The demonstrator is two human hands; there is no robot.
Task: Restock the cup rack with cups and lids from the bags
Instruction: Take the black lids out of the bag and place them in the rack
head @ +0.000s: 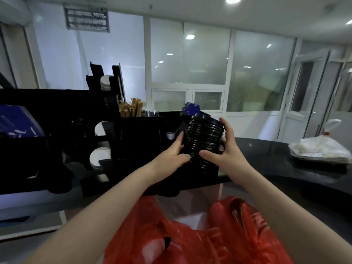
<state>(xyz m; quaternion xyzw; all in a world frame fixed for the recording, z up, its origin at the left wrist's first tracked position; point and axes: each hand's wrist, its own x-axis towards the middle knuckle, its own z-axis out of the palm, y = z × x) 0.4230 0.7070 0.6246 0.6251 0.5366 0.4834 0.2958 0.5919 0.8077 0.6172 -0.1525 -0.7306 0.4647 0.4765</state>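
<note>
A tall stack of black lids (204,138) is held tilted between both hands, above the right end of the black cup rack (137,141). My left hand (174,152) grips the stack's left side and my right hand (222,147) grips its right side, thumb across the front. White cups (100,157) lie on their sides in the rack's left slots, with another white stack (105,82) in the top slot. A red plastic bag (202,235) sits open below my forearms.
A white plastic bag (320,149) lies on the dark round counter (266,159) at the right. Brown stirrers or sachets (131,109) and blue packets (192,108) stand in the rack's top compartments. A blue bag (17,121) sits at far left. Glass partitions stand behind.
</note>
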